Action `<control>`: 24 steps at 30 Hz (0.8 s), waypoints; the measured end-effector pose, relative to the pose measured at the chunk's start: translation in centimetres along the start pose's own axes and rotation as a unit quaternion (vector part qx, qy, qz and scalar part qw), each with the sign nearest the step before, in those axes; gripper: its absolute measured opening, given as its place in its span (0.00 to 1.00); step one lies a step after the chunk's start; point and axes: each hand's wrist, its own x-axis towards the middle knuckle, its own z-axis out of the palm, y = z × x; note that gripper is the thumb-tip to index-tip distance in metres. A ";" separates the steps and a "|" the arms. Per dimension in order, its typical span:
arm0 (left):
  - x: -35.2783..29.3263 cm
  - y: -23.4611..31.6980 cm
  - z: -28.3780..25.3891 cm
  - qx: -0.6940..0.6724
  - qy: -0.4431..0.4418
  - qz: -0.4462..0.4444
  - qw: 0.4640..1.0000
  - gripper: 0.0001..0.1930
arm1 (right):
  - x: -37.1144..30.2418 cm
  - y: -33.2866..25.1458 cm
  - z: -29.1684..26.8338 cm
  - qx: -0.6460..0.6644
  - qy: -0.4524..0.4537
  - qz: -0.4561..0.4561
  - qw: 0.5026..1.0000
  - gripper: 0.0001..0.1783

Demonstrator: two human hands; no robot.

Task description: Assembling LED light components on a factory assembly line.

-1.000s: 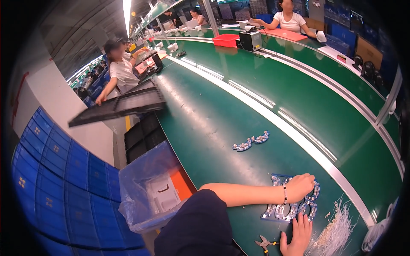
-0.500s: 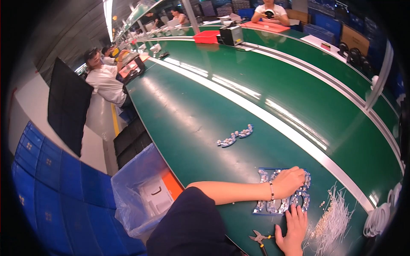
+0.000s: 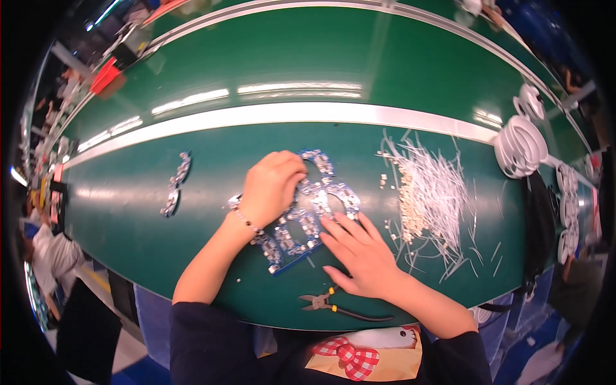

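Observation:
A panel of blue circuit boards (image 3: pixel 293 232) with ring-shaped cutouts lies on the green table in front of me, thick with small pale parts. My left hand (image 3: pixel 273 187) reaches over the panel, its fingers closed on a curved board at the far side; the palm hides part of the panel. Fingers spread, my right hand (image 3: pixel 364 258) rests flat at the panel's near right, fingertips touching its edge. Close by it lie diagonal cutters (image 3: pixel 346 312) with black and yellow handles, jaws apart.
Right of the panel is a heap of thin white wires (image 3: pixel 443 199) with cream connectors. Two joined curved boards (image 3: pixel 175 186) lie off to the left. White rings (image 3: pixel 520 146) are stacked at the far right. A pale metal rail (image 3: pixel 308 113) runs along the table's back.
My view has swung right and down, so the table now runs straight across. Both hands stay at the board panel, the left fingers still on its far side.

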 end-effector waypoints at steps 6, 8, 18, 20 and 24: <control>0.4 0.7 0.6 -0.155 0.049 -0.143 0.976 0.02 | -0.8 0.2 0.1 -0.011 0.010 0.006 1.000 0.27; 0.5 1.4 0.0 -0.103 0.077 -0.116 0.985 0.02 | -1.0 0.1 0.2 -0.011 0.011 0.005 1.000 0.27; 0.7 3.6 0.5 -0.127 -0.056 -0.016 0.990 0.09 | -1.0 0.3 0.6 -0.003 0.011 0.002 1.000 0.27; 0.3 2.8 0.3 -0.086 -0.085 -0.043 0.992 0.07 | -1.0 0.3 0.5 -0.002 0.016 0.005 1.000 0.27; 0.0 2.0 0.3 -0.072 -0.102 -0.071 0.990 0.05 | -0.9 0.2 0.4 -0.002 0.018 -0.002 1.000 0.27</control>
